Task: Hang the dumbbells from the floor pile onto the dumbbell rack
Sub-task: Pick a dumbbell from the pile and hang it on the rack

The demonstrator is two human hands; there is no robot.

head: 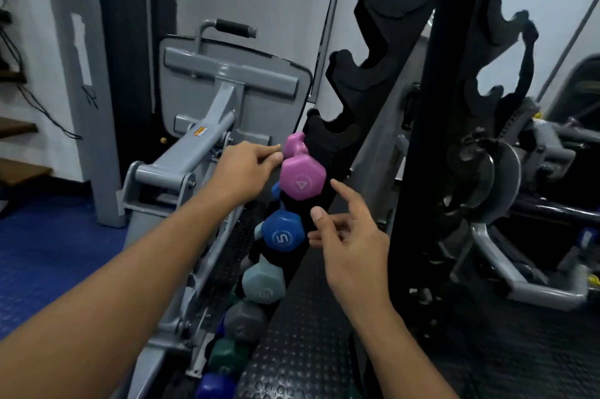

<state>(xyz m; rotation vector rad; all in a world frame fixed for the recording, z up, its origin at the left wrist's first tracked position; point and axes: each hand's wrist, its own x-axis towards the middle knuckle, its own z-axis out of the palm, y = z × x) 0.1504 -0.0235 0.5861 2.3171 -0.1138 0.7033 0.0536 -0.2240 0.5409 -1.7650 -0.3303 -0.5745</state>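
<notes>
A pink dumbbell (pixel 302 176) marked 4 hangs on the black slanted dumbbell rack (pixel 350 80), its far head near my left hand. My left hand (pixel 246 168) touches the pink dumbbell's handle area with thumb and fingertips. My right hand (pixel 344 236) hovers just right of the rack, fingers spread and holding nothing, beside the blue dumbbell (pixel 283 231) marked 5. Below hang a light teal dumbbell (pixel 264 281), a grey one (pixel 245 320), a green one (pixel 227 356) and a dark blue one (pixel 216 387). The rack's upper notches are bare. No floor pile is in view.
A grey exercise machine (pixel 207 99) stands close to the left of the rack. A second black rack post (pixel 454 106) and a weight plate machine (pixel 487 181) are on the right. Black studded rubber mat (pixel 308 317) covers the floor; blue flooring (pixel 48 252) lies left.
</notes>
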